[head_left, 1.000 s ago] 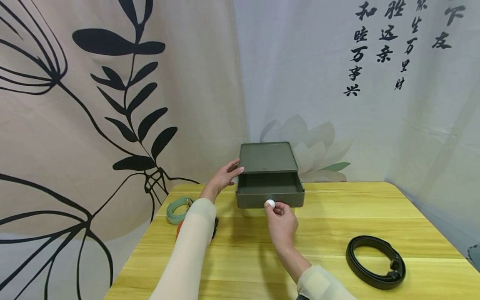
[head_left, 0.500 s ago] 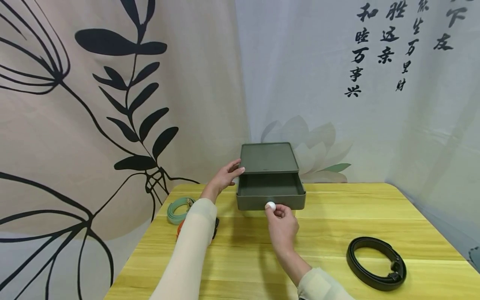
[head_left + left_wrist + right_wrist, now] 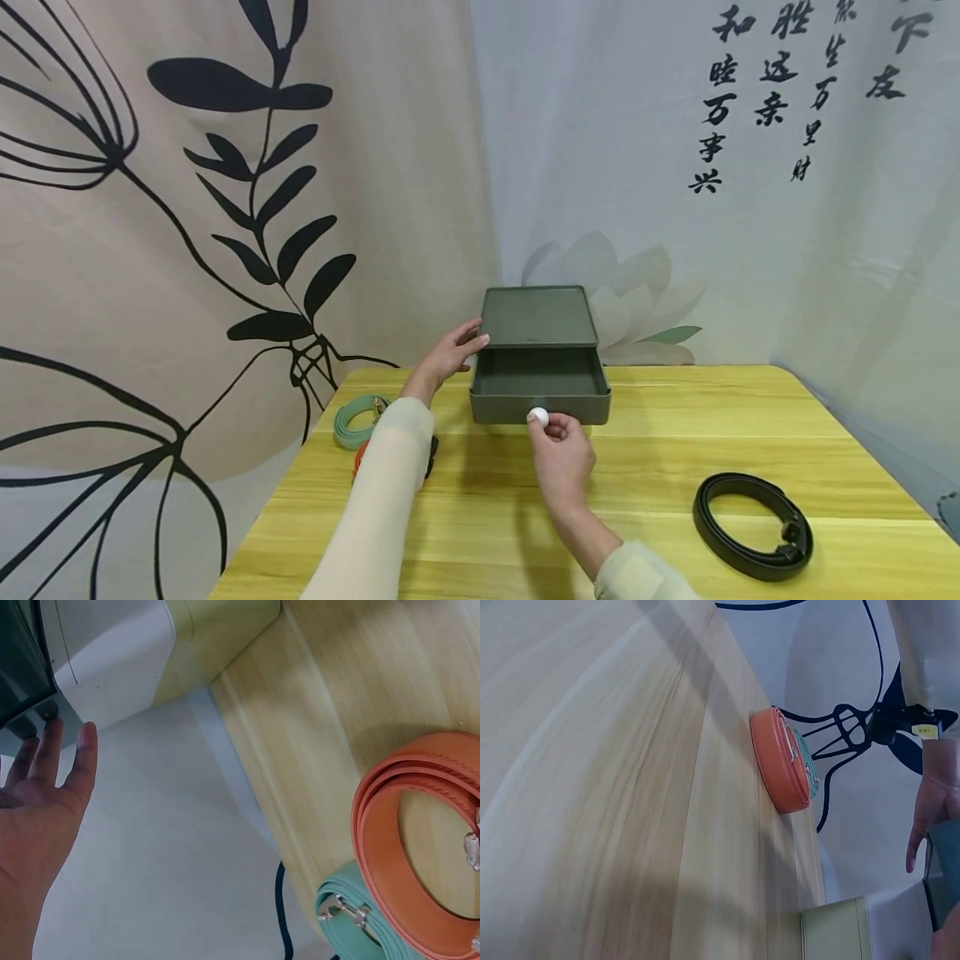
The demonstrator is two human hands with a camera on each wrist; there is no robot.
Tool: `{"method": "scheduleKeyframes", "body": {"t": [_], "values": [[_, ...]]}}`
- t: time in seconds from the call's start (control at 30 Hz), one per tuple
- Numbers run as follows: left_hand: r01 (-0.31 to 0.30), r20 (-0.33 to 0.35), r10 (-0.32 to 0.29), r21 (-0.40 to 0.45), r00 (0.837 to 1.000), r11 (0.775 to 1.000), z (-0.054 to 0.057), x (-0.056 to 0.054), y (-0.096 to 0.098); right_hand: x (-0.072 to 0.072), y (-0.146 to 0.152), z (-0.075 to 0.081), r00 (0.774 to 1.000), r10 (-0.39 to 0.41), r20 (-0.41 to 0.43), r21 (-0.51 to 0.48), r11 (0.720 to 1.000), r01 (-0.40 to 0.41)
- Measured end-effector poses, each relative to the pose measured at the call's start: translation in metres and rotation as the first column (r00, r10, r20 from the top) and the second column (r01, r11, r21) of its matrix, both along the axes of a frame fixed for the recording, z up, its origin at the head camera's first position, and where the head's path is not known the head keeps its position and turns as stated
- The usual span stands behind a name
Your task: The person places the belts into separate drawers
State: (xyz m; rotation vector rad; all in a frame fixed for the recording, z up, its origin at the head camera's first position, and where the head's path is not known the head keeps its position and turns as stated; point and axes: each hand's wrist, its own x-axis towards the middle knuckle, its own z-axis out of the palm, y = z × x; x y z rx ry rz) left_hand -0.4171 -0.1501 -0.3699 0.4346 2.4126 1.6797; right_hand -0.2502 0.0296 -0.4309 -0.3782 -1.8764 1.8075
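Note:
A dark grey-green box (image 3: 538, 315) with a flat, rimmed lid stands at the back of the table. Its drawer (image 3: 491, 408) juts out toward me, and the part that shows inside is bare. Thumb and fingers of my right hand (image 3: 564, 462) pinch the round white knob (image 3: 538, 414) on the drawer front. Against the box's left side lies my left hand (image 3: 450, 352), fingers stretched out and spread. The left wrist view shows those fingertips at the box's dark side (image 3: 22, 667).
A pale stand (image 3: 112, 645) sits under the box. Left of it lie a coiled green belt (image 3: 352, 425) and an orange belt (image 3: 382, 825), partly behind my left sleeve in the head view. A coiled black belt (image 3: 705, 517) rests on the wooden table (image 3: 645, 467) at right.
The drawer front has come slightly nearer to me, and my right hand on the knob has moved down with it. My left hand stays at the box's side.

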Motion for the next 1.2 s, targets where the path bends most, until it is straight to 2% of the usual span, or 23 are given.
{"method": "scheduleKeyframes", "body": {"t": [0.4, 0.9, 1.2], "values": [[-0.006, -0.001, 0.006, 0.006, 1.000, 1.000, -0.0011, 0.0030, 0.0031, -0.0009, -0.0010, -0.0006, 1.000, -0.017, -0.005, -0.014, 1.000, 0.016], [0.001, 0.010, -0.002, 0.056, 1.000, 0.998, -0.0040, 0.0052, 0.0059, -0.0029, 0.0040, -0.0005, 0.999, -0.042, -0.005, 0.004, 0.999, 0.042], [0.002, 0.007, -0.002, 0.049, 1.000, 0.999, -0.0049, 0.0056, 0.0039, -0.0015, 0.0030, -0.0013, 1.000, -0.025, 0.000, -0.011, 1.000, 0.025]]}}
